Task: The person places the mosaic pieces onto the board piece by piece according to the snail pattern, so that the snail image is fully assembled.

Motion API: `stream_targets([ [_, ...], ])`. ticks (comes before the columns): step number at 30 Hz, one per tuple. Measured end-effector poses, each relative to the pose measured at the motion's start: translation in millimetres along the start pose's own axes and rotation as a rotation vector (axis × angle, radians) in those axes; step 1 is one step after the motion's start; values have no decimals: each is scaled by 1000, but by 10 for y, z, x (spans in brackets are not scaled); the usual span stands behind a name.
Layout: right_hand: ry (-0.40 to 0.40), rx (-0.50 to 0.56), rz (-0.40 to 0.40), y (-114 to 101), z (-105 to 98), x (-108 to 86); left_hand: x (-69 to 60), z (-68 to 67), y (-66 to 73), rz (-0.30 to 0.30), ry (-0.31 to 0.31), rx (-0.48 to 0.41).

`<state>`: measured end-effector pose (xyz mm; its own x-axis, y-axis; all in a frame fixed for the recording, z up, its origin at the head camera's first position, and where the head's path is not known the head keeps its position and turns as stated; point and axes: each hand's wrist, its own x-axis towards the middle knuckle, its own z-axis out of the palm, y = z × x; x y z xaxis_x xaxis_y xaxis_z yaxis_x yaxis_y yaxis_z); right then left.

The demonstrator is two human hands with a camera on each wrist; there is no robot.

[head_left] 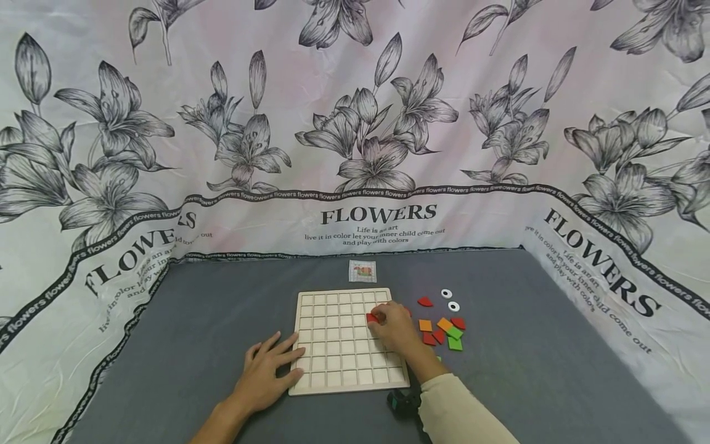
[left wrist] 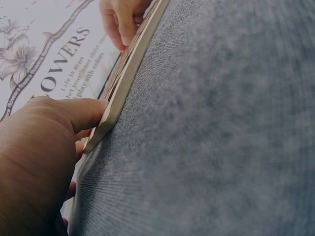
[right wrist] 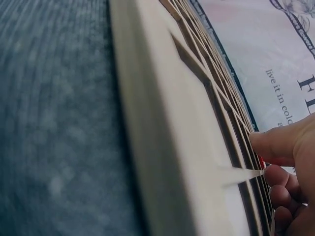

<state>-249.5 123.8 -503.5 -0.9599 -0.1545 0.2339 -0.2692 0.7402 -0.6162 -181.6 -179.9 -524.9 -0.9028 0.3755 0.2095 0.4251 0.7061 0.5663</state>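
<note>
A pale wooden grid board (head_left: 324,390) lies on the grey cloth, its square cells divided by thin raised strips. At its left edge my left hand (head_left: 263,377) rests with fingers spread; in the left wrist view the thumb (left wrist: 88,112) touches the board's side. My right hand (head_left: 396,332) is over the board's upper right part. Between thumb and fingers it pinches a small red tile (head_left: 371,317), at the grid. In the right wrist view just a sliver of red (right wrist: 261,161) shows between the fingers, so the tile's full shape is hidden.
Right of the board lie loose pieces: an orange square (head_left: 424,325), a green square (head_left: 455,344), a red quarter-round (head_left: 424,301), several others and two white rings (head_left: 446,294) with dark centres. A small picture card (head_left: 362,271) lies behind the board. Flower-printed curtain (head_left: 383,222) surrounds the table.
</note>
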Motion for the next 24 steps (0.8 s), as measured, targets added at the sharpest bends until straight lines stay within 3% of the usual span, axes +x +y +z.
stream_targets([
  [6, 7, 33, -45, -41, -85, 17, -5, -4, -2, -3, -3, 5],
  [12, 23, 75, -82, -132, -348, 22, -10, -9, 2, -7, -3, 0],
  [24, 162, 122, -182, -197, -854, -190, -11, -36, 20, -6, -14, -15],
])
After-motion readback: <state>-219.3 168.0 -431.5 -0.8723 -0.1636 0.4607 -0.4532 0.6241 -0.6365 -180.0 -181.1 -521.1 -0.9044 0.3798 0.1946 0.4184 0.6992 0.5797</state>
